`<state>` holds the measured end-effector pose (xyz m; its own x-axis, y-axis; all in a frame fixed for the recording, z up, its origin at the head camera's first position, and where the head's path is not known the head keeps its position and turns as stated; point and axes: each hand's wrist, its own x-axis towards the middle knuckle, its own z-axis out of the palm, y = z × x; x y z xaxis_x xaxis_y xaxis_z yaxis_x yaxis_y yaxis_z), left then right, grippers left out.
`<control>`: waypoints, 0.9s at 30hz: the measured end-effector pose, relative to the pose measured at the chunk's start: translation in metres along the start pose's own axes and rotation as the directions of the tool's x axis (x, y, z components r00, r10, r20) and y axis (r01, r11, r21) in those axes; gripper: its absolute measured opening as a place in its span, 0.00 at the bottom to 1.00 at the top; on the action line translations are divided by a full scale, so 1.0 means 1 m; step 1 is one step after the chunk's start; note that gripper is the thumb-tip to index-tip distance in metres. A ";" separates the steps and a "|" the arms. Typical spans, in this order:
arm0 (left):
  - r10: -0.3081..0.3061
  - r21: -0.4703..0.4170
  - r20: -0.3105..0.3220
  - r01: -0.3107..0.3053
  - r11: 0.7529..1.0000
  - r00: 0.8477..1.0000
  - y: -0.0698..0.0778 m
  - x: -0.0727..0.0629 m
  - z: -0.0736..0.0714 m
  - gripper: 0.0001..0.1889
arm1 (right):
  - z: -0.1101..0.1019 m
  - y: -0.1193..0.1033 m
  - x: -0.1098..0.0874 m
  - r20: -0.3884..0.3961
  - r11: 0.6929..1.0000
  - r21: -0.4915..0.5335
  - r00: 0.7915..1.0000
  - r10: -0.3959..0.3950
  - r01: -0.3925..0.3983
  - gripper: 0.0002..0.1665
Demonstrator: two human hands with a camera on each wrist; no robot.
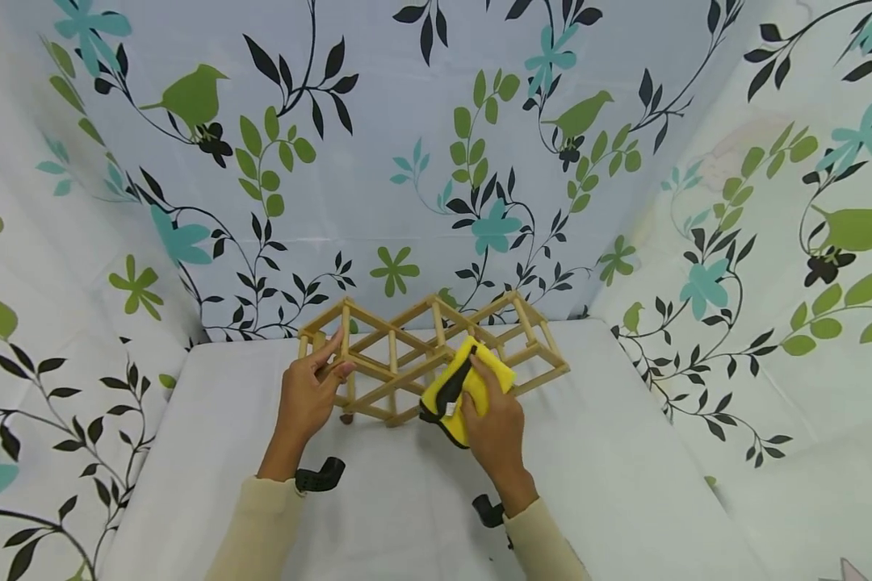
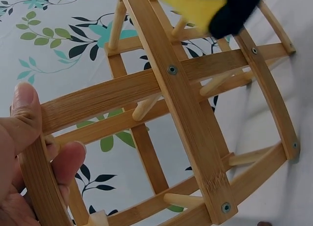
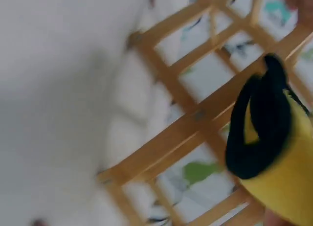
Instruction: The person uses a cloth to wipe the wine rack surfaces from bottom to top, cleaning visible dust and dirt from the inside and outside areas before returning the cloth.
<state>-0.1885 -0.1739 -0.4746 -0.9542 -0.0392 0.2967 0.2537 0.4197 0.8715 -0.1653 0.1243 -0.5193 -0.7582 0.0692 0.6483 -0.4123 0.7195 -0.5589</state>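
A folding wooden lattice rack (image 1: 392, 353), made of crossed flat slats and round dowels, is spread open above the white table. My left hand (image 1: 311, 387) grips its left end; in the left wrist view the thumb (image 2: 25, 106) lies over an end slat with fingers curled behind it. My right hand (image 1: 496, 420) holds a folded yellow cloth (image 1: 490, 363) with black edging against the rack's middle right. Metal rivets (image 2: 171, 69) join the slats. The right wrist view is blurred; the cloth (image 3: 288, 172) covers part of the lattice there, and little of the right hand shows.
The white table (image 1: 589, 484) extends around the rack. A small brown knob-like thing (image 1: 346, 419) shows below the rack's left part. Behind and at both sides hang sheets (image 1: 378, 177) printed with leaves, birds and flowers. Black wrist mounts (image 1: 321, 475) sit at both cuffs.
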 end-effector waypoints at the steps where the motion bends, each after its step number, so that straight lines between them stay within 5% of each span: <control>1: 0.002 0.001 0.006 -0.002 1.000 1.000 -0.001 0.000 0.000 0.32 | 0.001 0.002 -0.001 -0.034 0.999 -0.034 0.999 0.030 -0.031 0.34; 4: 0.012 0.005 0.015 -0.012 1.000 1.000 -0.001 0.000 -0.001 0.32 | 0.002 0.007 -0.007 -0.138 0.999 -0.024 0.989 0.045 -0.049 0.34; 8: 0.017 0.028 -0.011 -0.016 0.999 1.000 0.001 0.000 -0.005 0.32 | 0.008 0.006 -0.014 -0.078 0.999 0.025 0.996 -0.033 0.035 0.36; 13: -0.001 0.070 0.042 -0.002 0.998 0.999 0.002 0.000 -0.010 0.31 | 0.011 0.007 -0.019 -0.108 0.996 -0.056 0.992 0.067 -0.073 0.35; 17: 0.000 0.098 0.067 -0.006 0.995 0.998 0.002 0.000 -0.012 0.31 | 0.009 -0.011 -0.018 -0.155 0.996 0.085 0.988 0.000 0.014 0.36; 20: 0.010 0.111 0.079 -0.019 0.994 0.997 0.003 0.000 -0.014 0.31 | 0.019 -0.025 -0.014 -0.101 0.979 0.173 0.991 -0.089 0.106 0.40; 22: 0.012 0.114 0.092 -0.022 0.993 0.996 0.002 0.000 -0.015 0.31 | 0.028 -0.029 -0.014 0.022 0.980 0.178 0.995 -0.099 0.093 0.41; 24: 0.010 0.116 0.103 -0.022 0.993 0.995 0.002 0.000 -0.016 0.31 | 0.034 -0.031 -0.016 0.167 0.986 0.139 0.979 -0.120 0.098 0.40; 27: 0.010 0.113 0.117 -0.024 0.993 0.993 0.001 0.000 -0.016 0.31 | 0.039 -0.031 -0.022 0.230 0.984 0.145 0.964 -0.133 0.101 0.38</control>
<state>-0.1857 -0.1882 -0.4672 -0.9635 0.0713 0.2579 0.2566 0.5203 0.8146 -0.1554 0.0736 -0.5370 -0.7925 -0.1877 0.5803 -0.5555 0.6150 -0.5597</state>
